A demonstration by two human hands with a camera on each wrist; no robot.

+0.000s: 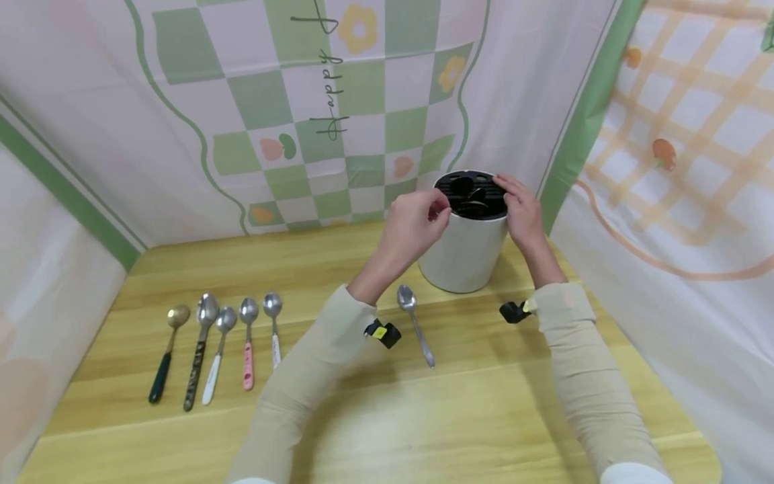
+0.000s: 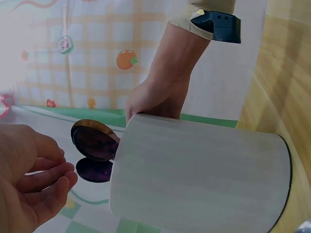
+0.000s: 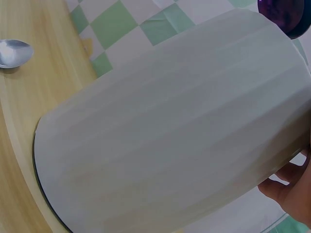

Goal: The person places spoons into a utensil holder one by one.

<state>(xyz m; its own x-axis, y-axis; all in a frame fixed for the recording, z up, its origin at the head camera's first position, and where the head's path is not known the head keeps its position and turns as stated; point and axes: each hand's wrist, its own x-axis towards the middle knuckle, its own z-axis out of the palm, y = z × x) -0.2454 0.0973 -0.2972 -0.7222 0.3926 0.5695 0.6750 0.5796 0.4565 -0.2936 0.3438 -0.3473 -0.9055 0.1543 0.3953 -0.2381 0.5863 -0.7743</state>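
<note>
A tall white utensil holder (image 1: 461,255) with a black slotted top stands at the back right of the table. Dark, shiny spoon bowls (image 2: 95,141) stick up from its top. My left hand (image 1: 417,218) is beside the rim, its fingers loosely curled. In the left wrist view those fingers are just apart from the bowls, with nothing visible in them. My right hand (image 1: 523,212) grips the holder's right side at the rim, fingers over the top edge. The right wrist view shows only part of that hand at the holder's wall. One silver spoon (image 1: 417,326) lies in front of the holder.
Several spoons lie in a row on the left of the wooden table (image 1: 363,430): a dark green-handled spoon (image 1: 163,363), a dark patterned one (image 1: 196,363), a white one (image 1: 214,366), a pink one (image 1: 248,359) and another pale-handled spoon (image 1: 274,323). Printed curtains (image 1: 254,81) hang behind.
</note>
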